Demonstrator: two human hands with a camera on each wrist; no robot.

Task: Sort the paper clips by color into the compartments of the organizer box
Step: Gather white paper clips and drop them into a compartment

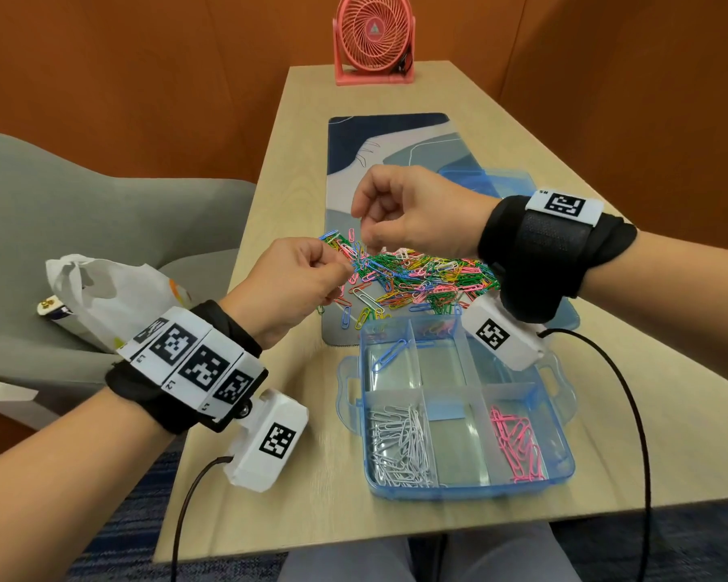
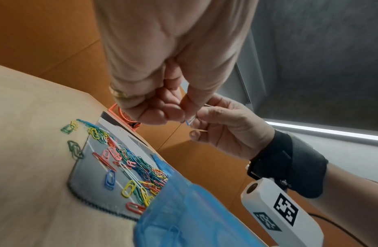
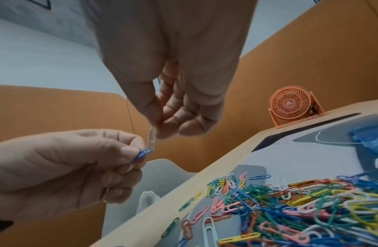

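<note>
Blue and white clips are hooked together, and both hands hold them up in the middle of the head view, above the pile. The left hand [image 3: 63,168] pinches the blue clip [image 3: 142,154] with thumb and finger, and its other fingers are curled in. The right hand [image 3: 173,93] pinches the top of the white clip [image 3: 152,139] with thumb and fingertip, and the rest of its fingers hang loosely bent. The white clip hangs down and touches the blue one.

Under the hands is the pile [image 1: 417,275] of green, yellow, pink, blue, red and white clips. It lies on a mat [image 1: 379,161] on the wood table [image 1: 312,468]. A few clips have spilled off the mat's left edge onto the wood.

Lower in the head view, just below the pile, sits the clear blue box [image 1: 564,468]. Its lower left part holds white clips [image 1: 400,447]. Its lower right part holds pink clips [image 1: 518,447]. A big blue clip [image 1: 389,354] lies in the upper left part. The lower middle part looks bare.

At the top of the frame stands a pink fan [image 1: 374,37]. At the left, a white bag [image 1: 106,296] lies on a grey chair [image 1: 59,203].
</note>
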